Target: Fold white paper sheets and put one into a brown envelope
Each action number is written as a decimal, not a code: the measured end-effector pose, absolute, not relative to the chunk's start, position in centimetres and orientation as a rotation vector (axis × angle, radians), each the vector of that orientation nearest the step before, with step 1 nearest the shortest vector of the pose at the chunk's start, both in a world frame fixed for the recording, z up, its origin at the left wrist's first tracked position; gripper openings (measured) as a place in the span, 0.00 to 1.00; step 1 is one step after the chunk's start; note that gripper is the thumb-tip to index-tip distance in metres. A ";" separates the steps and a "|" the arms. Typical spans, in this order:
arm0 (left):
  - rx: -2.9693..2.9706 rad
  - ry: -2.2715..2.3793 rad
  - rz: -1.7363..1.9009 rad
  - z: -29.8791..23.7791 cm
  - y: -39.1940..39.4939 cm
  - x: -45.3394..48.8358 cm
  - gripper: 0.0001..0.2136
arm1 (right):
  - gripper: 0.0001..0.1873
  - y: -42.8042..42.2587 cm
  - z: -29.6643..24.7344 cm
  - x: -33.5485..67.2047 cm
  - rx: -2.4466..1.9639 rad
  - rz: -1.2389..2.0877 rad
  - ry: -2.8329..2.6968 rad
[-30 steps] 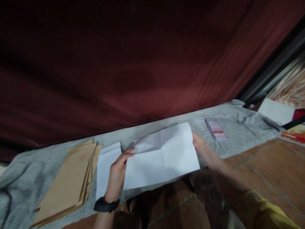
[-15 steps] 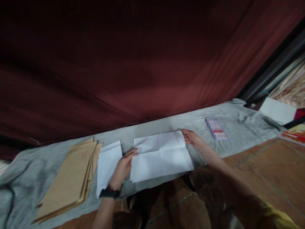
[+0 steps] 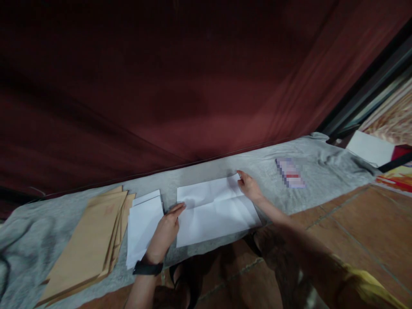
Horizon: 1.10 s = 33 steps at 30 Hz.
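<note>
Sheet: a creased white rectangular paper sheet (image 3: 214, 214) lies flat on the grey fabric cloth (image 3: 199, 174), near the middle of the cloth, its near long edge close to the cloth's near edge. Fold lines run across it.

Your left hand (image 3: 164, 234), with a black wristband (image 3: 147, 268), rests palm-down at the sheet's left edge. Its fingers are together and extended, with the tips on the paper and nothing clasped. Likely reason: it pins that side so the sheet cannot slide.

Your right hand (image 3: 249, 188) sits at the sheet's far right corner, fingertips on the paper. You cannot tell whether the thumb is tucked under the edge or lies on top. Judged purpose: it flattens that corner against the cloth.

So the sheet spans between your two hands, touching both.

Neighbours: a small stack of white paper envelopes (image 3: 143, 225) lies just left of your left hand, and a fanned pile of brown paper envelopes (image 3: 86, 244) lies beyond it toward the cloth's left end. A small blurred item (image 3: 289, 173) lies toward the right end, apart from the sheet. A dark red curtain (image 3: 193, 86) hangs behind the far edge.
</note>
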<state>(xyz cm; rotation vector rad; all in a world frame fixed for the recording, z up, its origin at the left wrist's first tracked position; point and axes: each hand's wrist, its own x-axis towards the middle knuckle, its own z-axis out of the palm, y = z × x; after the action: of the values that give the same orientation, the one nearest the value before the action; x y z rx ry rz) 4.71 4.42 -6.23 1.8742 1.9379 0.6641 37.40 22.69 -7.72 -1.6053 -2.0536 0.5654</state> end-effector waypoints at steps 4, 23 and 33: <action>1.886 1.934 0.641 -6.3 4.5 4.6 0.29 | 0.27 21.5 -7.1 36.9 -1.573 0.231 -2.234; 1.965 2.068 0.668 -5.7 4.1 6.3 0.26 | 0.31 11.9 -10.2 30.6 -0.925 0.077 -2.707; 2.035 2.149 0.497 -8.3 1.9 14.6 0.27 | 0.31 11.8 -10.2 30.5 -0.933 0.076 -2.732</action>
<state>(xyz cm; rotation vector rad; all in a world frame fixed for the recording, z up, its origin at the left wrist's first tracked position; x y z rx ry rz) 14.58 1.92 -8.34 2.0354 2.1494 0.4971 30.50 11.83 -10.20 -0.9332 -2.7320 0.0763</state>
